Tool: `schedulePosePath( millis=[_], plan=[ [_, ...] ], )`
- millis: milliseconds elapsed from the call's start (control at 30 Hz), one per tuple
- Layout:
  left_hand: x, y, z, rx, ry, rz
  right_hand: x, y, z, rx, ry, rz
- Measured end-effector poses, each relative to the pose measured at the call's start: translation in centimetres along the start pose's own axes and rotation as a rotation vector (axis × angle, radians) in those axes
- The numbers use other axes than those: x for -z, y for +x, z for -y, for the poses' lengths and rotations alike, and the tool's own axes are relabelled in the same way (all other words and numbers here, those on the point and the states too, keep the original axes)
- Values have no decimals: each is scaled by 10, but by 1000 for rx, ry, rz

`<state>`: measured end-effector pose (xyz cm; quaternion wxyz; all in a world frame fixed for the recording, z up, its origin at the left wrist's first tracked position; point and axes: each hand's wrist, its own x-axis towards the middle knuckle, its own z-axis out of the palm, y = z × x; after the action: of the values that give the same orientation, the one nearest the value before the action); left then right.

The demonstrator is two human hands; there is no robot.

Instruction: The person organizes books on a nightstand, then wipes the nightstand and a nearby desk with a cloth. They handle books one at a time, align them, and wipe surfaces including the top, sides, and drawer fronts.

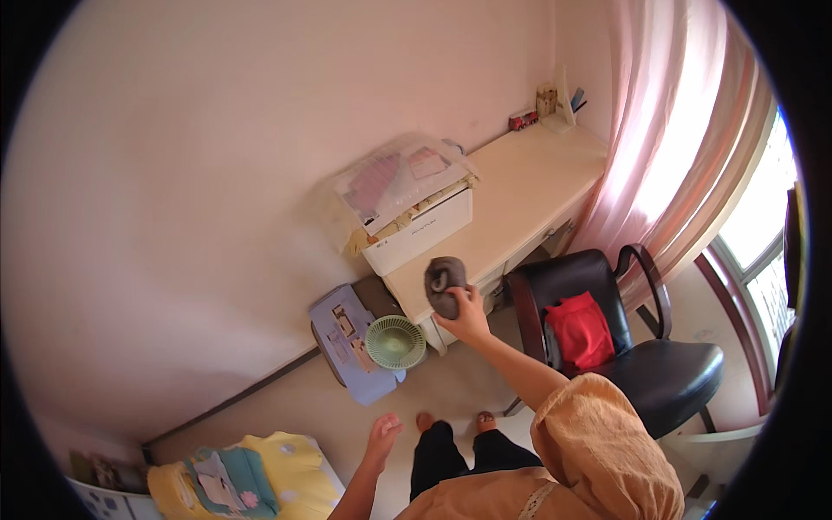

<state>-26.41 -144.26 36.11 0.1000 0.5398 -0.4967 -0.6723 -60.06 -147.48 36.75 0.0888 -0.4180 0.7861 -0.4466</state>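
My right hand (467, 315) grips a rolled dark grey-brown cloth item (444, 279) by its lower right side, over the near end of the cream desk (526, 188). What exactly the bundle is cannot be told. My left hand (385, 434) is raised low in the view above the floor, fingers slightly curled and holding nothing. Between the hands and the wall stands a green slatted plastic basket (395, 342), beside a pale blue box or panel (357, 364). A white printer (422, 231) under a clear plastic cover sits on the desk.
A black armchair (673, 377) with red folded cloth (582, 331) stands right of the desk. Yellow bedding (292, 461) with folded clothes (224, 478) lies lower left. A red toy truck (523, 119) is at the desk's far end, near the pink curtain (656, 130).
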Motion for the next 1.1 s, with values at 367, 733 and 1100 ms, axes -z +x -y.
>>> schedulePosePath(
  millis=[367, 733, 1100],
  plan=[
    [82, 165, -125, -90, 272, 97, -121, 42, 10, -6, -600, 265],
    [52, 275, -234, -204, 253, 96, -94, 123, -58, -317, -498, -370],
    [5, 292, -269, -225, 189, 145, -105, 169, -25, -729, 226, -443]
  ],
)
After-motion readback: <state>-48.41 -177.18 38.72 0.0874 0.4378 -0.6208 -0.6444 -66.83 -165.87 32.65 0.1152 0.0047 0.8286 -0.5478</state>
